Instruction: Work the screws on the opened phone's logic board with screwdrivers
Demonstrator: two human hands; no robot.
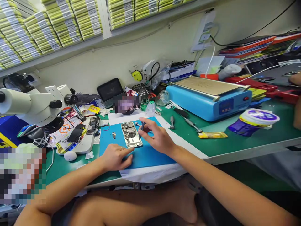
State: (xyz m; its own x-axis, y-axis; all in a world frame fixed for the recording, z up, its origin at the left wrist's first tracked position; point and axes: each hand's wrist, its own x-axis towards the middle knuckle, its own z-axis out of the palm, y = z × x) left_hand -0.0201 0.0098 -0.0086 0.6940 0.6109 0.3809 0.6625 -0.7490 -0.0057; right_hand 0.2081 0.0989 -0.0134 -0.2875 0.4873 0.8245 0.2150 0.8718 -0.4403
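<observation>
Right hand (157, 134) pinches a screwdriver (142, 126) beside the away-pointing phone (130, 134); left hand (117, 157), fingers loosely open, meets its near end.

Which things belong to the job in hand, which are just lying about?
In the job:
opened phone, left hand at its near edge
small dark tool in the right hand
blue mat under the phone

Apparently just lying about:
purple-and-white tub
glass jar
shelved yellow packs
</observation>
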